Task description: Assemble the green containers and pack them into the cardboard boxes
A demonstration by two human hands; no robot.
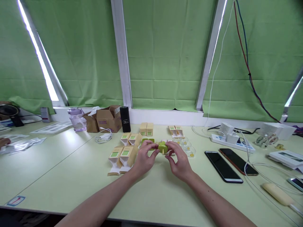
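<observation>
Between my two hands, above the table, is a small glossy green piece (163, 147) with a short pale prong pointing down. My left hand (146, 157) pinches its left side with thumb and fingers. From the right, the fingertips of my right hand (178, 160) close on the same piece. Other green pieces (148, 142) lie just behind my left hand, partly hidden by it. Open cardboard boxes (126, 154) with green labels stand left of my hands. Clear plastic domed pieces (189, 148) with yellow bits lie behind my right hand.
Two closed cardboard boxes (146, 129) stand farther back, with more open boxes (175, 130) to their right. Phones (223, 166), white cables and a power strip (233, 143) occupy the right side. A bottle (77, 119), carton (109, 119) and black cylinder (125, 119) stand back left. Another person's hand (4, 142) shows far left.
</observation>
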